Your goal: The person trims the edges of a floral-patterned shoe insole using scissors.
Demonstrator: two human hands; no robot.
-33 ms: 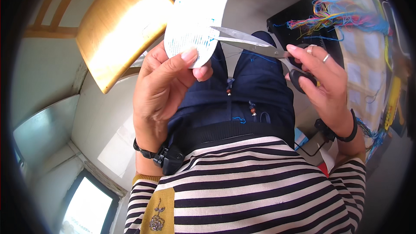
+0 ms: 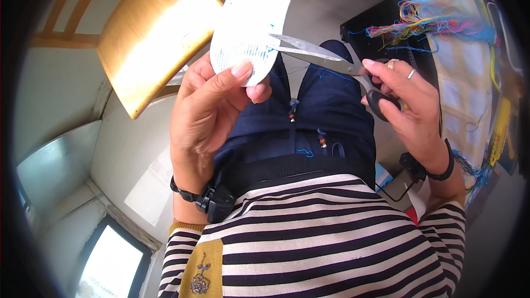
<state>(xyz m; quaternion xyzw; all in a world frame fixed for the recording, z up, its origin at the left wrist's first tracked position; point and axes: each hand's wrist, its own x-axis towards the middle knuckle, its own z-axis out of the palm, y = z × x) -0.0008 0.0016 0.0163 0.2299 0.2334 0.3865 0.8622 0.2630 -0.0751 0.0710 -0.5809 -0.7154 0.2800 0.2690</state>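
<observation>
A white insole-shaped piece (image 2: 245, 27) with rows of small blue stitches is held up in front of me. My left hand (image 2: 212, 91) pinches its rounded near end, thumb on top and fingers beneath. My right hand (image 2: 408, 88) has its fingers in the black handles of metal scissors (image 2: 345, 66). The blades stand a little apart, and their tips lie at the insole's right edge by a bit of blue thread. Another loose blue thread (image 2: 331, 72) trails over my dark trousers below the blades.
A light wooden panel (image 2: 154, 38) stands to the left. Multicoloured thread bundles (image 2: 419, 25) hang at the upper right beside a checked cloth (image 2: 466, 99). A yellow cutter-like tool (image 2: 500, 129) is at far right. A blue thread scrap (image 2: 305, 153) rests on my lap.
My right hand and the scissor handles have shifted very slightly to the left. The left hand and the insole look almost unmoved.
</observation>
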